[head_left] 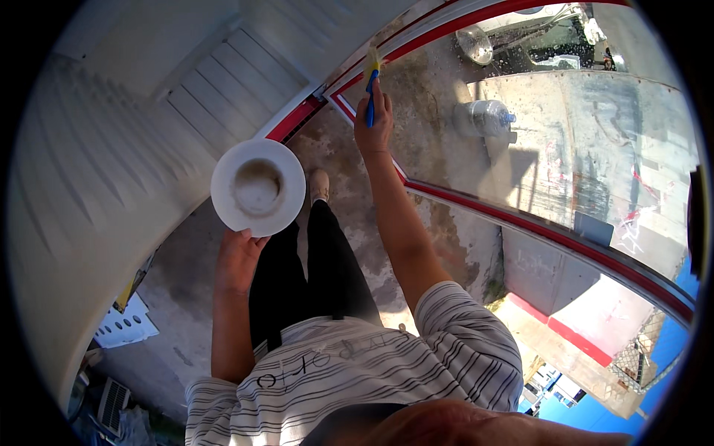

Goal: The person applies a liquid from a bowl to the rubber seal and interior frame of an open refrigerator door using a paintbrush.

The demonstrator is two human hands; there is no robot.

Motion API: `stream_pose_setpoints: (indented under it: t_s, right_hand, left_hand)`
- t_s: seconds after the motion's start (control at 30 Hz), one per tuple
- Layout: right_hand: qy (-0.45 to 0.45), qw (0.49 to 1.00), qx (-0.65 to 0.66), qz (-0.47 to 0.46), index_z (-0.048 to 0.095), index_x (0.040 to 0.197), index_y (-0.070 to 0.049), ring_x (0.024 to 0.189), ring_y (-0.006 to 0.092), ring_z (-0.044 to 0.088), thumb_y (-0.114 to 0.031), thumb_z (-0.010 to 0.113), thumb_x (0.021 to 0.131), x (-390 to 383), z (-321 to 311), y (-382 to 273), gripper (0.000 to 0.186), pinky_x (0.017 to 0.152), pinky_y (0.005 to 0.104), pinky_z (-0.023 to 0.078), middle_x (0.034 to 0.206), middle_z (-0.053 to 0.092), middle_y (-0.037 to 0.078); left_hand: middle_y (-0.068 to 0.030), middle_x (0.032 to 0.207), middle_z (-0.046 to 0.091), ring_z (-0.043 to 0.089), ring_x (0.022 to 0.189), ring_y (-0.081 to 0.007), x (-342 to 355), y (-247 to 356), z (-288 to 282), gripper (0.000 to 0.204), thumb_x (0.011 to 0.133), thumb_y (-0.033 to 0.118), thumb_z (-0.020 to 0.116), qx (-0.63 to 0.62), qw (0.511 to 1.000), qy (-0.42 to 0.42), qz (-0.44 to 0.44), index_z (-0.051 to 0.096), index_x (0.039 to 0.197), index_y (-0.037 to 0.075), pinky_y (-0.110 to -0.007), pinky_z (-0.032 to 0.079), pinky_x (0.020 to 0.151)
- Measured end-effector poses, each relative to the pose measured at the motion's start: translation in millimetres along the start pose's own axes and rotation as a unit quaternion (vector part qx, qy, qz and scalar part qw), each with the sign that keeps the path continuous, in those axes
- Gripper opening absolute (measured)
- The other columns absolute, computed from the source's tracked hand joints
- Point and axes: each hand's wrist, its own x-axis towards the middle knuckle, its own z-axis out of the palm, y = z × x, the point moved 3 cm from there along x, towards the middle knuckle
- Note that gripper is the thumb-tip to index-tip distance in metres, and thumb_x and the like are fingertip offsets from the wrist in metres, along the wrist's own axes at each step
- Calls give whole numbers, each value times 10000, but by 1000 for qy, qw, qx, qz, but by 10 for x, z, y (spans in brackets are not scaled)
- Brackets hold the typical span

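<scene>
the left hand (242, 256) grips the white bowl (222, 184) by its rim, left of centre; that one-sided hold could let it tip. the right hand (375, 123), upper centre, clasps a blue-handled brush (372, 76); a loose grip could drop it. the striped shirt (446, 334), lower centre, bears dark lettering.

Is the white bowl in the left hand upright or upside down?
Upright. The left hand holds the white bowl by its near rim, its hollow inside facing up toward the camera.
</scene>
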Motion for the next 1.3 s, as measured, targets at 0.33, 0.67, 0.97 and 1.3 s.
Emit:
stream_pose_setpoints:
  t_s: [0.33,0.67,0.97,1.3]
  right_hand:
    - [147,970,-13,-192,576,1226,-104,637,288,549,-20,552,844,815,-1163,-1301,392,590,373,456,779,534,114]
    - [43,993,-3,-112,632,1016,-83,718,261,630,-86,565,904,790,-882,-1124,130,644,360,493,845,625,124]
    - [-131,978,-158,-33,563,1036,-154,763,374,628,-225,537,931,594,-228,-400,130,664,481,482,869,628,181]
    - [10,987,-78,-137,551,974,-65,750,339,610,-91,527,918,476,-444,-704,67,622,429,478,847,607,146]
  left_hand:
    - [-96,1346,458,461,1252,-243,20,-8,-34,627,837,174,630,-10,1000,2,-3,337,1373,37,-450,349,1080]
    - [-90,1338,459,460,1250,-237,32,34,-24,625,838,175,637,-22,1000,-15,10,336,1369,36,-444,343,1088]
    - [-108,1332,483,491,1225,-263,70,37,21,596,809,159,646,-31,999,7,-1,402,1338,33,-461,374,1064]
    - [-79,1326,493,461,1254,-246,49,-36,-113,585,805,185,678,-45,998,27,17,440,1324,57,-438,370,1064]
